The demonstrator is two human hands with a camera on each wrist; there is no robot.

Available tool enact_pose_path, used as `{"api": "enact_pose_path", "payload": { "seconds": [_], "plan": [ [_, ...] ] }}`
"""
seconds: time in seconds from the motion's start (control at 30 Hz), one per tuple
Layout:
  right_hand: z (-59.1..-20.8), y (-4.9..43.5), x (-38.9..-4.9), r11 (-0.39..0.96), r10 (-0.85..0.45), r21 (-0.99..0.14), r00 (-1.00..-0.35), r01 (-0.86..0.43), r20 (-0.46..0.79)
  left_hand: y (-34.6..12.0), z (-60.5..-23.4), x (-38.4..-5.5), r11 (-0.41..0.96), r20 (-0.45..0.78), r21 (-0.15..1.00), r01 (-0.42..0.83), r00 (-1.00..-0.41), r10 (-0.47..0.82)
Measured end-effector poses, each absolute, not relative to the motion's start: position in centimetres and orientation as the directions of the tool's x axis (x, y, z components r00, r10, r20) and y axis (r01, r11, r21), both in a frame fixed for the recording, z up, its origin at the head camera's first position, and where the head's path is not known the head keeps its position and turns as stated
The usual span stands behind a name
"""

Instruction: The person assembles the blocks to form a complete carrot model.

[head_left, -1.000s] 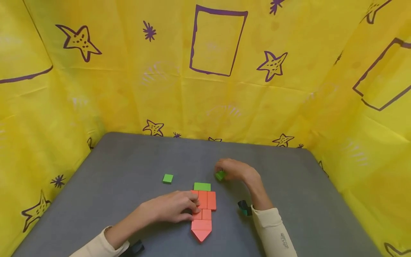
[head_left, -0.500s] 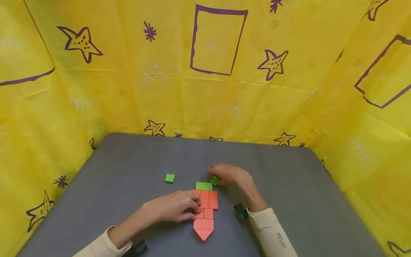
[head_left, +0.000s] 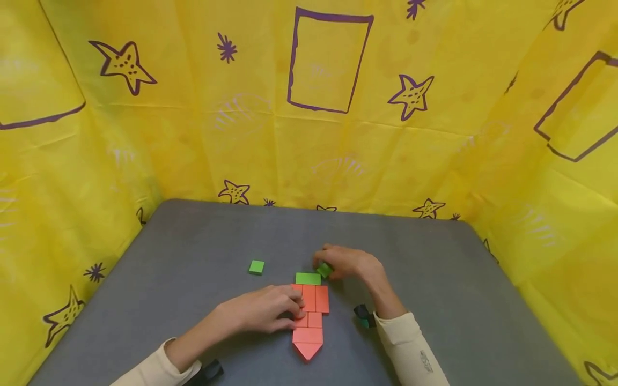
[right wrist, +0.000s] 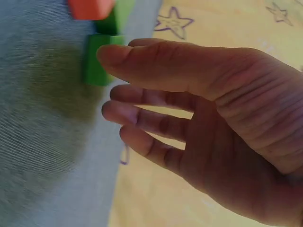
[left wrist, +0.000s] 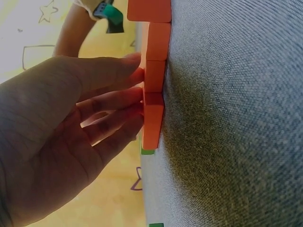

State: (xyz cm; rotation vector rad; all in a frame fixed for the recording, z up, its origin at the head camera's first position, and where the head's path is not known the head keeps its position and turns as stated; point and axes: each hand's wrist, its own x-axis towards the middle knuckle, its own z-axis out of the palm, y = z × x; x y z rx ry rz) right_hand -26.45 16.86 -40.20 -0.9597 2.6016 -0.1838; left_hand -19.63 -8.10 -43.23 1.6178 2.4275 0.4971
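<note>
Flat on the table, red-orange blocks point(head_left: 308, 335) form a rocket-like shape with a triangular block point(head_left: 307, 351) at the near end. A green rectangular block point(head_left: 308, 278) lies against the far end of the shape. My left hand point(head_left: 270, 310) rests its fingertips on the left side of the red-orange blocks; in the left wrist view the fingers point(left wrist: 118, 97) are extended along their tops. My right hand point(head_left: 345, 260) pinches a small green block point(head_left: 324, 270) close to the right end of the green rectangular one. The right wrist view shows the thumb point(right wrist: 113, 56) on that small block.
Another small green block point(head_left: 256, 267) lies by itself on the grey table point(head_left: 217, 230), left of the shape. Yellow cloth point(head_left: 232, 145) with purple drawings surrounds the table at the back and sides. Each wrist carries a dark strap point(head_left: 364, 315).
My right hand has brought the small green block left and nearer, up to the green rectangular block. The left hand stays on the red-orange blocks. The whole view has shifted slightly.
</note>
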Motion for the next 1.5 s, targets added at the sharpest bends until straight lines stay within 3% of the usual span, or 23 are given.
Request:
{"api": "enact_pose_path", "payload": {
  "seconds": [0.17, 0.43, 0.63, 0.9, 1.23, 1.37, 1.5],
  "plan": [
    [-39.1, 17.3, -25.3, 0.772, -0.635, -0.208, -0.721, -0.600, -0.276, -7.9, -43.3, -19.6, 0.343, 0.037, 0.373, 0.862, -0.383, 0.923],
    [-38.3, 19.4, -23.2, 0.671, -0.729, -0.079, -0.635, -0.737, -0.257, -7.1, -43.1, -20.0, 0.351, 0.045, 0.337, 0.873, -0.387, 0.921],
    [-39.0, 20.3, -22.1, 0.650, -0.744, -0.131, -0.591, -0.749, -0.310, -6.7, -43.1, -20.2, 0.358, 0.024, 0.331, 0.873, -0.387, 0.922],
    [-39.3, 20.1, -21.7, 0.694, -0.704, -0.183, -0.603, -0.696, -0.376, -6.8, -43.1, -19.8, 0.373, 0.014, 0.346, 0.861, -0.402, 0.915],
    [-39.1, 19.5, -21.6, 0.709, -0.681, -0.151, -0.615, -0.689, -0.397, -7.0, -43.0, -19.8, 0.389, 0.011, 0.325, 0.862, -0.415, 0.910],
    [-39.1, 19.1, -21.6, 0.717, -0.675, -0.163, -0.615, -0.678, -0.407, -8.3, -42.4, -20.3, 0.456, 0.010, 0.317, 0.832, -0.483, 0.875],
    [-39.4, 18.5, -21.7, 0.705, -0.679, -0.135, -0.607, -0.696, -0.413, -11.4, -41.8, -22.2, 0.608, 0.055, 0.263, 0.749, -0.641, 0.765]
  ]
}}
